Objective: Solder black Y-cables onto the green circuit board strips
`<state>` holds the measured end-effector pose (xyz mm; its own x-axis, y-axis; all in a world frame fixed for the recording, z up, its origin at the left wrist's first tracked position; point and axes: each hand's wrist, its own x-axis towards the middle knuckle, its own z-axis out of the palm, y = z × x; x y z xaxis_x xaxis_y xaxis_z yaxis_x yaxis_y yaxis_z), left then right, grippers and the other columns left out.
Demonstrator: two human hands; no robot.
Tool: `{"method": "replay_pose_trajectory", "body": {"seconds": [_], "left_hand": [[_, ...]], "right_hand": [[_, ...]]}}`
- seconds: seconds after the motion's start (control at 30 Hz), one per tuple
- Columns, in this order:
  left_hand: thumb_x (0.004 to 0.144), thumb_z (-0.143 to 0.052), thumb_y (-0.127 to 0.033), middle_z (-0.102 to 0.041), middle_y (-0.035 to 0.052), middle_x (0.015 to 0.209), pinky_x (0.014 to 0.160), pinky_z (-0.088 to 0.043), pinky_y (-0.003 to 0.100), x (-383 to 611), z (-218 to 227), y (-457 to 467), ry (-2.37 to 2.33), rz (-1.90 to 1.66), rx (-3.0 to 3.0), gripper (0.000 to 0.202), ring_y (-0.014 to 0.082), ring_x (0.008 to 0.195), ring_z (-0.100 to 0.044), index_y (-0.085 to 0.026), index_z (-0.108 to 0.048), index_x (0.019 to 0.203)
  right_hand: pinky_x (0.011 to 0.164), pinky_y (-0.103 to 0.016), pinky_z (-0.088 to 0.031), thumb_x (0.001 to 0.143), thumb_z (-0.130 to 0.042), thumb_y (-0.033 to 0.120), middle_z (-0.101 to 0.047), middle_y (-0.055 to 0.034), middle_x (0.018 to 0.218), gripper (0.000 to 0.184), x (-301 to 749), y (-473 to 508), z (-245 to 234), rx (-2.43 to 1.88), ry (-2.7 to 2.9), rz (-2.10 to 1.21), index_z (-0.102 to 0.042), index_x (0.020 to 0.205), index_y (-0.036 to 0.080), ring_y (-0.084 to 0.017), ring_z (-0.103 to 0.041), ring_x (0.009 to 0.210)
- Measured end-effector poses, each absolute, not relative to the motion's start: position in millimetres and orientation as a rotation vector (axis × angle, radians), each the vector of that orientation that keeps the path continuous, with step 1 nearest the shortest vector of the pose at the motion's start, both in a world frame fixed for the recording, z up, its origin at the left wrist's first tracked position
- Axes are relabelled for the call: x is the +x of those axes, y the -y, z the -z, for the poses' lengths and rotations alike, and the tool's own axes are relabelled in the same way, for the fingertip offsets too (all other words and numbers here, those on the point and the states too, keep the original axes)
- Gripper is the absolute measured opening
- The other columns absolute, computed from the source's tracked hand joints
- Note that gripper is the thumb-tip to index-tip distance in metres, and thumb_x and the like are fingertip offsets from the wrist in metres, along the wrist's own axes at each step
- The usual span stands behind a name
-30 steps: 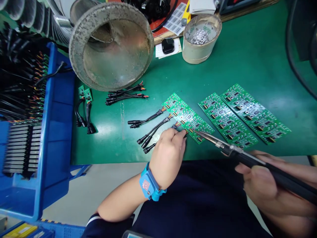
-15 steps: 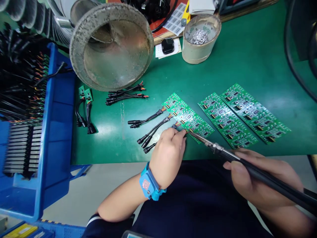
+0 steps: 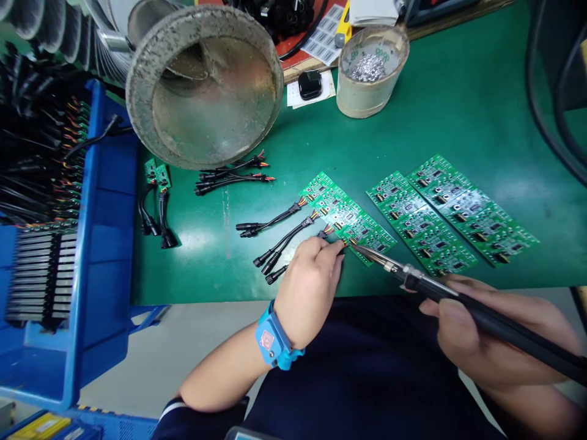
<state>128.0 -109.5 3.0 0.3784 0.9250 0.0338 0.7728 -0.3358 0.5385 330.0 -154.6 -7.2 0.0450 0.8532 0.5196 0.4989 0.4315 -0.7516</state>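
Note:
My right hand point(image 3: 499, 330) grips a black-handled soldering iron point(image 3: 431, 286), its tip touching the lower left edge of a green circuit board panel point(image 3: 347, 214). Right beside that tip, my left hand point(image 3: 312, 269) is closed in a pinch on a cable whose coloured wire ends meet the board; most of this cable is hidden under the hand. Several black cables point(image 3: 287, 243) fan out leftward from the same panel, joined to it at their orange and red wires. Two more circuit board panels point(image 3: 422, 223) lie to the right.
A large round fume extractor hood point(image 3: 137, 104) overhangs the back left. Loose black cables point(image 3: 233, 177) and two small boards with cables point(image 3: 162, 177) lie below it. A tub of solder bits point(image 3: 367, 98) stands at the back. Left is a blue crate point(image 3: 103, 244) full of cables.
The soldering iron's handle and my right hand have shifted slightly right and down, while its tip stays at the same spot on the board. My left hand has hardly moved.

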Motion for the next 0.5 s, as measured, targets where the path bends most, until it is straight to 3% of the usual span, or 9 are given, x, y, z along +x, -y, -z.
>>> {"method": "replay_pose_trajectory", "body": {"seconds": [0.1,0.23,0.5], "left_hand": [[0.088,-0.050,-0.016,-0.057,0.0075,0.088,0.077,-0.053,0.033,128,-3,109,-1.472,-0.474,2.204,0.020,0.0168,0.081,-0.057,-0.013,-0.059,0.106],[0.088,-0.051,-0.015,-0.057,0.0078,0.089,0.077,-0.053,0.033,128,-3,109,-1.474,-0.472,2.208,0.021,0.0171,0.082,-0.057,-0.012,-0.059,0.107],[0.088,-0.050,-0.017,-0.057,0.0079,0.090,0.078,-0.052,0.033,127,-1,111,-1.459,-0.473,2.221,0.022,0.0177,0.084,-0.057,-0.013,-0.059,0.108]], "right_hand": [[0.046,-0.028,-0.055,0.069,-0.065,0.014,-0.064,0.0006,0.061,0.018,327,155,11,-1.220,1.577,-0.367,-0.063,0.087,0.018,-0.014,-0.058,0.046],[0.048,-0.028,-0.056,0.071,-0.063,0.015,-0.062,0.0021,0.056,0.009,324,156,9,-1.266,1.583,-0.414,-0.062,0.078,0.019,-0.014,-0.059,0.046],[0.047,-0.031,-0.057,0.071,-0.059,0.012,-0.063,0.0017,0.054,0.008,334,167,9,-1.384,1.323,-0.513,-0.063,0.068,0.018,-0.018,-0.063,0.049]]}}
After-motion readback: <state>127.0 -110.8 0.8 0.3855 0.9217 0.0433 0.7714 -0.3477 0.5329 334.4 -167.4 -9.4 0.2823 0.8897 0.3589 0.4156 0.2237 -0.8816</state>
